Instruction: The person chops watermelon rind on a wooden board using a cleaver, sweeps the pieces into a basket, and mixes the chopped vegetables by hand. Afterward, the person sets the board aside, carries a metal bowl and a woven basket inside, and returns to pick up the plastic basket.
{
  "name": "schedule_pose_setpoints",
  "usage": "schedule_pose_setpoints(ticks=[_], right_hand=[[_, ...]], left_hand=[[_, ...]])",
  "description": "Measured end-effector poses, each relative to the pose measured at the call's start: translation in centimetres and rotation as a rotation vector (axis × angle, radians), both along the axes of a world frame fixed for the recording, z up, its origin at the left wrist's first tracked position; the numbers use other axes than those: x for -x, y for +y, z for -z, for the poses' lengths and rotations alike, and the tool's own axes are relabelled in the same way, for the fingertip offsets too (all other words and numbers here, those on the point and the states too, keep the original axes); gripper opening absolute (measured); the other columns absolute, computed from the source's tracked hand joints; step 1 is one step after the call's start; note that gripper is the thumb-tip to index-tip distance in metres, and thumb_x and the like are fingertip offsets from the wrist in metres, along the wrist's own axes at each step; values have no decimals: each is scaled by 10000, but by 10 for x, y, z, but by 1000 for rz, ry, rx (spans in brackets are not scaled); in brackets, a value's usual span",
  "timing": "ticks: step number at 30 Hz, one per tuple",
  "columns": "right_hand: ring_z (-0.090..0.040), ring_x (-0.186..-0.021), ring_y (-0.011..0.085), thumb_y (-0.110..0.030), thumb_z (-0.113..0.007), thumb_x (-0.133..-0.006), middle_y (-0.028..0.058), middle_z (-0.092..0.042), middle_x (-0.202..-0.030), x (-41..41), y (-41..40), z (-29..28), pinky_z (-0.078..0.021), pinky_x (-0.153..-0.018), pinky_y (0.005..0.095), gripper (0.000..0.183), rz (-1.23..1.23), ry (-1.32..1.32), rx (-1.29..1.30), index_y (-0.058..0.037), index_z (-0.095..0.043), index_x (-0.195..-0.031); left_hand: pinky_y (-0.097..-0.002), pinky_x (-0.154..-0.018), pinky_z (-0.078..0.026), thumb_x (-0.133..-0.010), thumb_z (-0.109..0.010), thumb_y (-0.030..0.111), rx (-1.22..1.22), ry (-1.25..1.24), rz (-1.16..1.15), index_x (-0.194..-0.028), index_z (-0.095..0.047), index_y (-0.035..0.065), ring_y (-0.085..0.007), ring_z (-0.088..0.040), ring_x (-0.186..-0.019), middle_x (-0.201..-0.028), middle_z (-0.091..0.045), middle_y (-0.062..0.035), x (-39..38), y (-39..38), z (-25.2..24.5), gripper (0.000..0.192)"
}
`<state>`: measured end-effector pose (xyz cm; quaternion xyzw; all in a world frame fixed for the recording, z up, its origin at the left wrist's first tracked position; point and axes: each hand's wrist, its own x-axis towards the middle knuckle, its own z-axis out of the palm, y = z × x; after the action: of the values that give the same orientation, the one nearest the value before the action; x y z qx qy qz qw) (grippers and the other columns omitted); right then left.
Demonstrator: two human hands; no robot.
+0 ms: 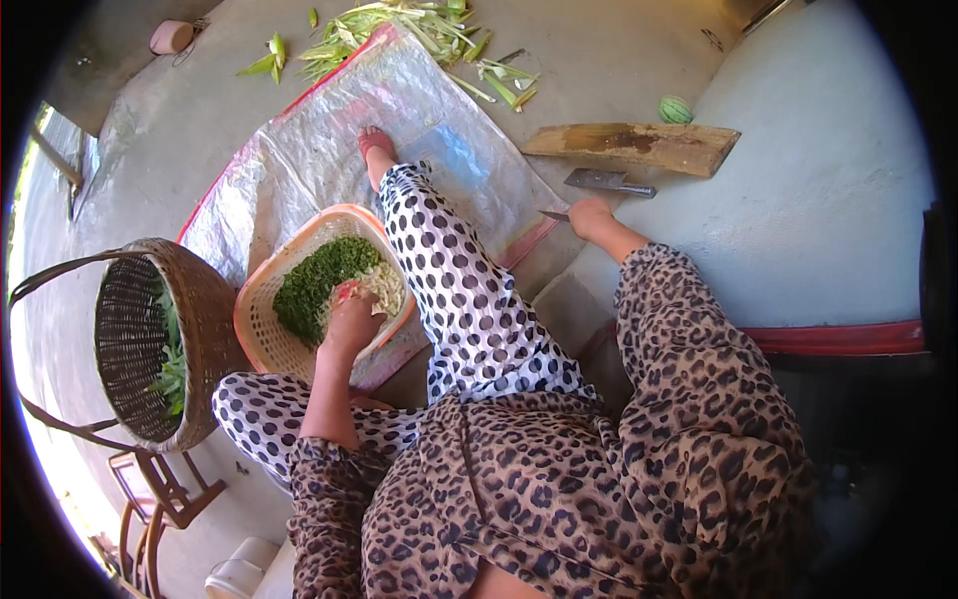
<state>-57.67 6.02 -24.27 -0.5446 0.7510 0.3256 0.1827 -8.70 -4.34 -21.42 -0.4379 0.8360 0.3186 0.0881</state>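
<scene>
An orange plastic basket [251,307] with perforated walls stands on the foil-like sheet [314,135], beside my extended leg. It holds finely chopped greens [322,281] and a pale chopped heap [385,288] with something red in it. My left hand [352,322] is over this heap, fingers pointing down; whether it grips anything is hidden. My right hand [591,217] is closed around a small knife, whose dark blade [554,216] points left over the sheet's corner. Just above that hand, a cleaver [610,181] lies flat on the floor near a wooden board [636,146].
A tall wicker basket [206,329] with leafy greens [174,367] lies tilted at the left. Corn husks [397,30] are heaped beyond the sheet. A small striped melon [675,109] sits behind the board. A wooden chair [168,487] and white bucket [243,569] are lower left.
</scene>
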Motion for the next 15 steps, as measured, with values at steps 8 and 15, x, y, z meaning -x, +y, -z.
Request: schedule_pose_setpoints(ticks=[8,15], right_hand=[[-547,-1201,285,-178,-594,-890,61,-591,-1288,-3,35,27,-448,-864,455,334,55,227,-271,-149,-667,-1214],[-528,-1224,259,-183,-533,-920,74,-609,-1276,16,59,64,-392,-929,453,308,69,225,-263,-135,-683,-1185]], left_hand=[[-455,-871,-497,-827,-653,237,-37,-36,18,-1134,-653,50,-375,-645,-977,-994,-677,-236,-1,6,-1,359],[-454,-876,-495,-818,-651,229,-143,-53,-30,-1142,-648,45,-384,-635,-995,-1030,-672,-228,-14,8,5,373]])
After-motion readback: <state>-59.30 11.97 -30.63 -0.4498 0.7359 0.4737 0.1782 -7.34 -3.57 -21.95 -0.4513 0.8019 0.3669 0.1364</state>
